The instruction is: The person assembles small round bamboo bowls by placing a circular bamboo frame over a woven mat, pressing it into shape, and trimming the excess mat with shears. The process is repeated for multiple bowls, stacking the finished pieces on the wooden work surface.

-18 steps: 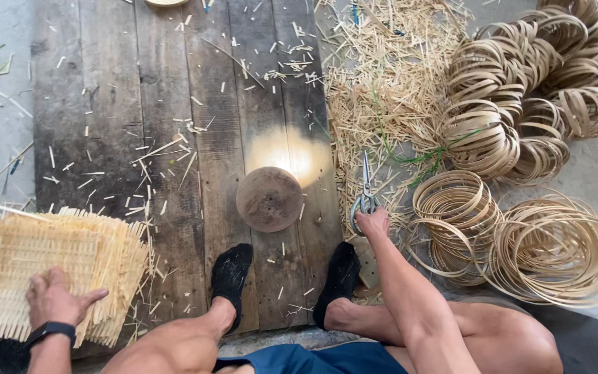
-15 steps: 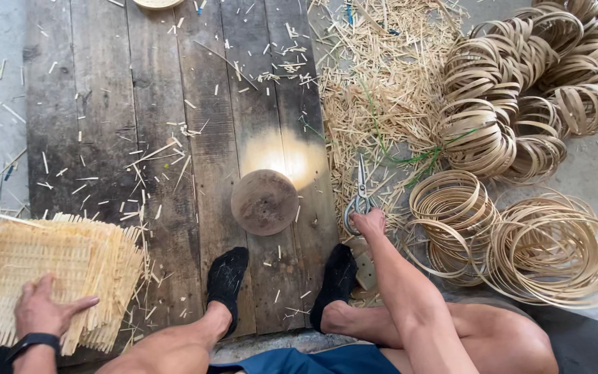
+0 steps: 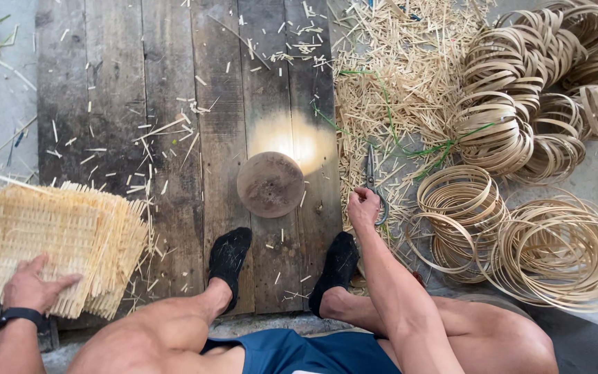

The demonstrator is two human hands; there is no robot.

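- L hand (image 3: 34, 286) lay flat, fingers spread, on top of the stack of woven bamboo mats (image 3: 57, 242) at the left edge of the wooden boards (image 3: 119, 104); grip released, only pressing, not closed.
- Black wristband (image 3: 14, 317) sat on the L wrist.
- R hand (image 3: 363, 206) was clenched around the handles of the scissors (image 3: 372, 181), which lay on the straw-like offcuts (image 3: 396, 90) just beside the boards' right edge, blades pointing away from the person.
- Round wooden block (image 3: 270, 184) stood on the boards, between the two hands, near the R one.
- Feet in black socks (image 3: 228, 257) rested on the boards, just below the block.
- Coils of bamboo hoops (image 3: 520, 235) were piled at the right, near the scissors.
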